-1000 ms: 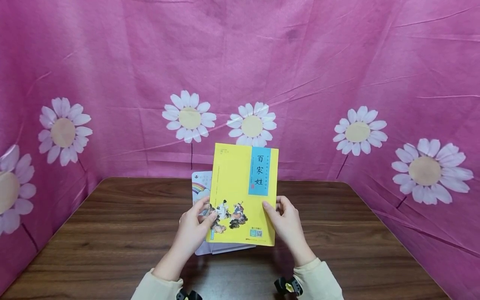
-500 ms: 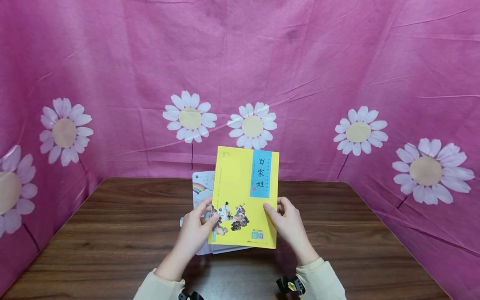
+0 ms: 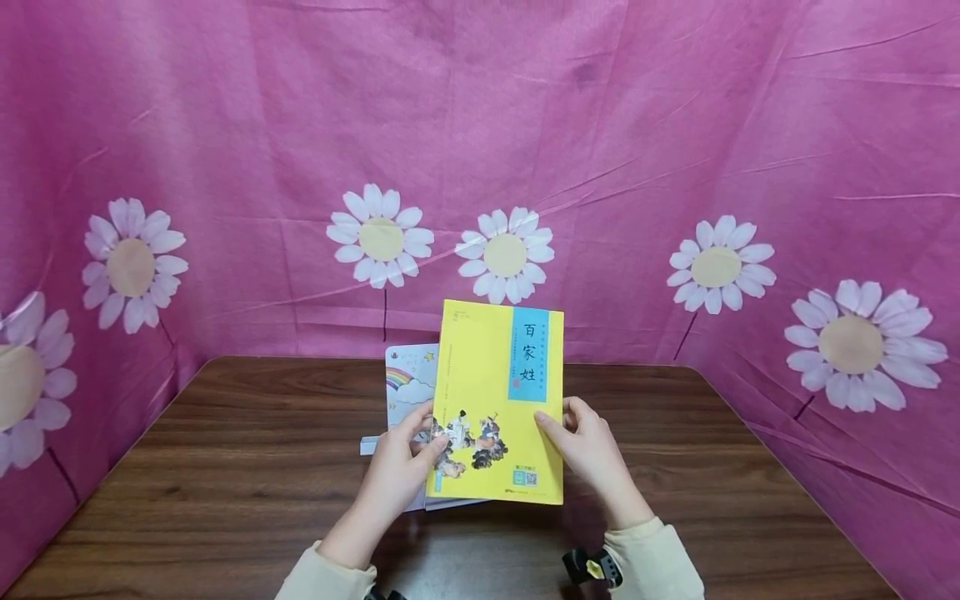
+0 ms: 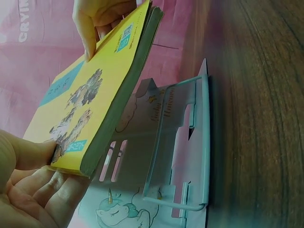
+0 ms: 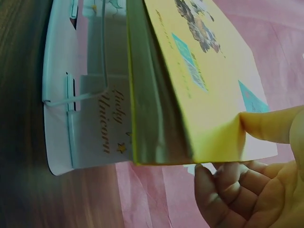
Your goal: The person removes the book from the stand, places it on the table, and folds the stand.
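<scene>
A person's two bare forearms and hands emerge from long, plain sleeves above the near part of a brown wooden desk point(image 3: 262, 450), between its slanting left and right edges. The left sleeve point(image 3: 326, 575) and the right sleeve point(image 3: 652, 562) are pale cream, softly creased, each ending in a smooth cuff short of the wrist. On the inner side of the right cuff sits a black device point(image 3: 611, 572), chunky and rounded, with small notches and a yellow patch near its middle. A second black device point(image 3: 386, 595) shows by the left cuff, mostly cut off. The left hand point(image 3: 401, 462) and right hand point(image 3: 588, 446) are bare.
</scene>
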A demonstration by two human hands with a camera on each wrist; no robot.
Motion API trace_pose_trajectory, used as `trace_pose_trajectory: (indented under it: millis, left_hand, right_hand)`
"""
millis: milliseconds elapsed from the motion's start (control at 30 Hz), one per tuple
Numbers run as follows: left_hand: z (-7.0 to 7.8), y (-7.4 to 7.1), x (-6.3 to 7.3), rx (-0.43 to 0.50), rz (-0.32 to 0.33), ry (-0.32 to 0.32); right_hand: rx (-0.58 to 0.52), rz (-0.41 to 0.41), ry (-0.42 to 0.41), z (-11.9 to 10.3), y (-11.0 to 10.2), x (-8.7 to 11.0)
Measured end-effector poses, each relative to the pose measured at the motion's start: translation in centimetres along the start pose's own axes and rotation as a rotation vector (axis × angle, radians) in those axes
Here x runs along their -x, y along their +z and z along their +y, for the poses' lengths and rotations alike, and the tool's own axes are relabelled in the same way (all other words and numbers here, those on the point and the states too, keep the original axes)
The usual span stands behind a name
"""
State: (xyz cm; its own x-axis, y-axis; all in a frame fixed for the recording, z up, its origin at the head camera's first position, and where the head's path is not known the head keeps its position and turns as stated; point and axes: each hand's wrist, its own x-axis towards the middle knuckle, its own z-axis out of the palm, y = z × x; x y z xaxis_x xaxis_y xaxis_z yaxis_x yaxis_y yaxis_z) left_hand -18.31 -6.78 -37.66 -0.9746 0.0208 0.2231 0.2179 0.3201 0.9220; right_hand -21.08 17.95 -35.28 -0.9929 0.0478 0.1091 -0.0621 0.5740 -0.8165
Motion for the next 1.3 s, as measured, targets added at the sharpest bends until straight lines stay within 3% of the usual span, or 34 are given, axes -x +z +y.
trace_pose_trajectory:
  millis: [333,667,1300]
  left_hand:
    - [0.1,0.4,0.2,-0.033,-0.007,0.003]
    - [0.3,1.3,0.5,0.026,-0.017,-0.001]
    - [0.2,2.4,1.0,0.034,-0.025,0.01]
  right_hand:
    - [0.042,-0.037,-0.005,0.0,-1.0,0.2]
    - [0.131,-0.034,-0.011,-0.4,-2.1,0.6]
    - [0.243,-0.07,-0.012,-0.6,-3.3,0.8]
